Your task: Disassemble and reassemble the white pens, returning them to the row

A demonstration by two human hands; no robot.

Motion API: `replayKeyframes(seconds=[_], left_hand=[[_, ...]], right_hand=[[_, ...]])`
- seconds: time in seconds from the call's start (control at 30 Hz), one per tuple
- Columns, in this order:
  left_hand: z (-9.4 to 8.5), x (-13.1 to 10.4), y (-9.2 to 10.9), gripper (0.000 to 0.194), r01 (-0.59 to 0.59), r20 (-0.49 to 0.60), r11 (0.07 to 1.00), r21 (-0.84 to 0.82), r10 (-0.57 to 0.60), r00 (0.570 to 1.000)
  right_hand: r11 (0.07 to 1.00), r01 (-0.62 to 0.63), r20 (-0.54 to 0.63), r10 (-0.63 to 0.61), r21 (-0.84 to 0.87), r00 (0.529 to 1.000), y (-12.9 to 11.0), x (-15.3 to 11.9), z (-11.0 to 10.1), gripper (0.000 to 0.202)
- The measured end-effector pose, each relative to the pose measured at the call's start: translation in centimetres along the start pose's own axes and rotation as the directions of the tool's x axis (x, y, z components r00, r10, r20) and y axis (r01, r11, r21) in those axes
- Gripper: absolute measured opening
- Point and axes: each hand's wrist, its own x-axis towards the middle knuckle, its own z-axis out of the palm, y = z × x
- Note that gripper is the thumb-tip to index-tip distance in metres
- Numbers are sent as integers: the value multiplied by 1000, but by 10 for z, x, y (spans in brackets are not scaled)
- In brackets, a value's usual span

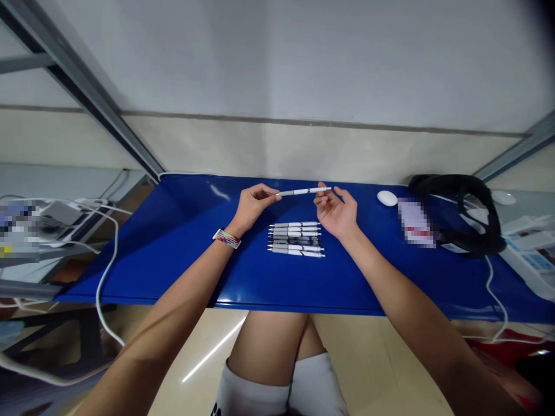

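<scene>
A white and grey pen [303, 191] is held level above the blue table [182, 248]. Its tip end is pinched between the thumb and fingers of my left hand [255, 203], which has a colourful band at the wrist. Around the pen's other end is my right hand [337, 211], palm up, with its thumb and fingers apart; whether a finger touches the pen is hard to tell. Below the hands, several similar pens [295, 250] lie side by side in a column, tips to the left. One or more in the middle look darker.
On the table's right side are a white oval object [387, 199], a blurred packet [415, 222] and a black strap-like headset [485, 202] with a white cable. Metal posts [102, 98] rise at both sides. A white cable [113, 254] hangs at the left.
</scene>
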Motion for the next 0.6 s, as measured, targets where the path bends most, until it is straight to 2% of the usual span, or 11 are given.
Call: replayKeyframes(seconds=[0.27, 0.6], left_hand=[[1, -1, 1, 25, -8, -4, 1000, -11, 8, 1000], [0, 0, 0, 26, 1, -5, 1000, 9, -1, 1000]], right_hand=[[1000, 16, -2, -16, -8, 1000, 1, 2, -1, 21], [999, 18, 16, -18, -36, 1000, 0, 4, -5, 26]])
